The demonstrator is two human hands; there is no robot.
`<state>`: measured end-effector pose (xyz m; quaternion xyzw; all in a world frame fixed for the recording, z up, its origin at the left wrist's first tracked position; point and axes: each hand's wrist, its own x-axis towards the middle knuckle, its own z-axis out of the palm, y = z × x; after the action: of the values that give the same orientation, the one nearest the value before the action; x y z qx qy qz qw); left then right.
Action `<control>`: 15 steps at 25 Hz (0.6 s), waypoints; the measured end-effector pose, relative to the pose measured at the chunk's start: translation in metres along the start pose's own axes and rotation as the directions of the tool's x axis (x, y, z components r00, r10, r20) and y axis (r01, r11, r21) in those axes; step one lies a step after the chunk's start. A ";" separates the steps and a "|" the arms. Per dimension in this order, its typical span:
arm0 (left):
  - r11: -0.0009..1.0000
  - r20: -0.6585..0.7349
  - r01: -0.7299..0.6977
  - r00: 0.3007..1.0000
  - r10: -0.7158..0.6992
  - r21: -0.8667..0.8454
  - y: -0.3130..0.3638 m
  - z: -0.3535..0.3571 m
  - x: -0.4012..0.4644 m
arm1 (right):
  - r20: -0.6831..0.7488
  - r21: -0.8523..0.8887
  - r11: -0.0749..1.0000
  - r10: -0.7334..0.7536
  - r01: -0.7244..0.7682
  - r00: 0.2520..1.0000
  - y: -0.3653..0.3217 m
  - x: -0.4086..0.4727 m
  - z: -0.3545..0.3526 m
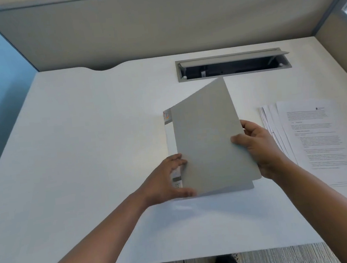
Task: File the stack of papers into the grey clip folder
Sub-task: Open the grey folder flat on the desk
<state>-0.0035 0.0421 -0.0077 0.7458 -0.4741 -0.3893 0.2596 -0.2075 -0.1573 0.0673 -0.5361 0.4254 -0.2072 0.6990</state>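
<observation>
Grey folder (209, 136) at desk (73, 142) centre, cover lifted by right hand (257, 146) pinching its free edge; left hand (167, 179) spread open against spine side; papers (312, 138) just right, untouched.

— What can't you make out on the grey clip folder (209, 136)?

— Its inside. The raised front cover hides the clip, and the label strip (167, 116) along the left edge is too small and blurred to read.

— And the hands?

— The right hand (260, 150) has its fingers behind the cover; only the thumb shows on the front. The left hand (165, 181) covers part of the lower label.

— The stack of papers (317, 139)?

— The print is too fine to read, and the stack's right side is cut off by the picture's edge. Lower sheets show only as fanned edges.

— Anything else?

— The bench's cable tray (233, 64) is dark inside; its contents are unclear.
</observation>
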 end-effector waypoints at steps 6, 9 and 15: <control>0.813 -0.170 -0.017 0.980 -0.101 -0.582 0.069 -0.055 -0.010 | 0.325 -0.065 0.974 -0.187 0.219 0.927 -0.029 -0.019 0.057; 0.778 -0.225 -0.047 0.967 -0.123 -0.627 0.089 -0.081 -0.020 | 0.477 -0.190 0.921 -0.217 0.340 0.852 -0.020 -0.029 0.084; 0.894 -0.354 -0.039 0.925 -0.136 -0.446 0.077 -0.132 -0.047 | 0.570 -0.738 0.397 -0.067 0.546 0.819 0.028 -0.010 0.094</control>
<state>0.0552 0.0553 0.1411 0.7390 -0.2946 -0.3435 0.4992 -0.1408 -0.0865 0.0511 -0.9197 0.1835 0.0440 0.3443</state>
